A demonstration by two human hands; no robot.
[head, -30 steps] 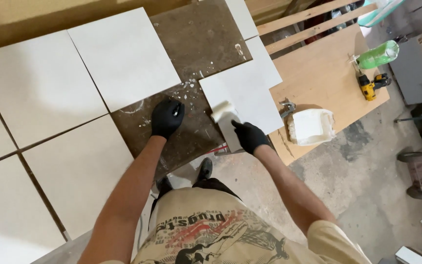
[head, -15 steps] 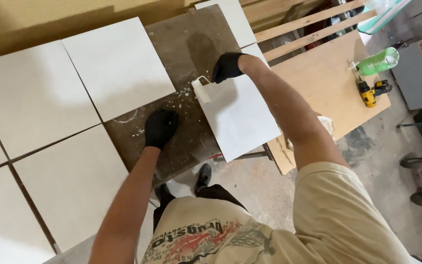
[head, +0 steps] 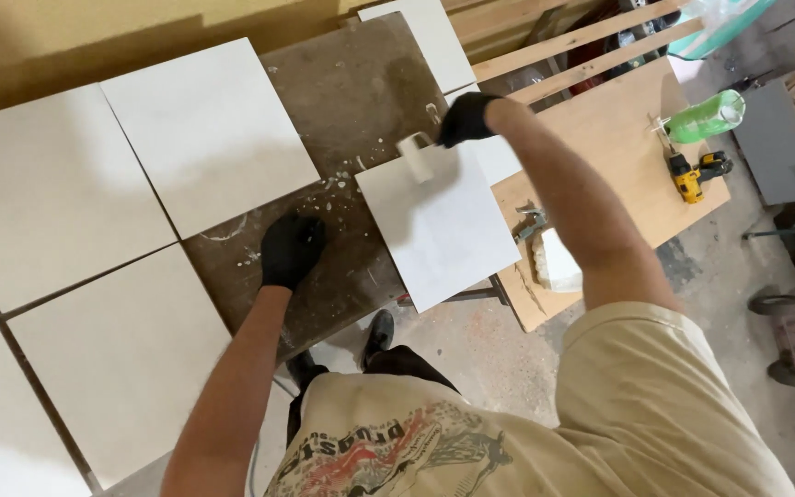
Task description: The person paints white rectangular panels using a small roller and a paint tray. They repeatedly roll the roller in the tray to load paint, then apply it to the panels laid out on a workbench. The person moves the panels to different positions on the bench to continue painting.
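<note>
My right hand point(head: 465, 119), in a black glove, grips a small paint roller point(head: 416, 155) whose white sleeve rests on the far corner of a white square panel point(head: 439, 225). That panel lies tilted on a dark brown worktop point(head: 351, 92), overhanging its near edge. My left hand point(head: 292, 248), also in a black glove, presses flat on the brown worktop just left of the panel, beside white paint specks. Several larger white panels point(head: 204, 129) lie on the worktop to the left.
A plywood table point(head: 614, 138) to the right carries a yellow cordless drill point(head: 697, 172), a green bottle point(head: 706, 117) and a white paint tray point(head: 556, 262). More white panels point(head: 425, 41) lie at the far side. Wooden slats, a cart wheel and a concrete floor lie beyond.
My right hand has carried the roller from the panel's near edge up to its far corner. My left hand stays planted on the worktop.
</note>
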